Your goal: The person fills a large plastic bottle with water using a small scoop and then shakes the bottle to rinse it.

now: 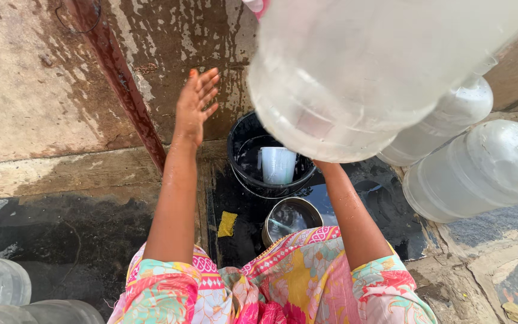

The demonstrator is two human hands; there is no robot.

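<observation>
The left hand (196, 105) was raised with fingers (206, 84) spread and released, holding nothing, in front of the stained wall (43, 78). The right arm ran up under a big clear jug (361, 72), lifted at about 1 o'clock; the right hand was hidden behind it, so its grip could not be told. Below, a black bucket (241, 141) of water held a white cup (278, 165). A steel bowl (289, 217) sat just beside the bucket at 6 o'clock, and a yellow sponge (227, 224) lay on the wet floor (79, 240). Two more jugs (481, 168) lay at 3 o'clock.
</observation>
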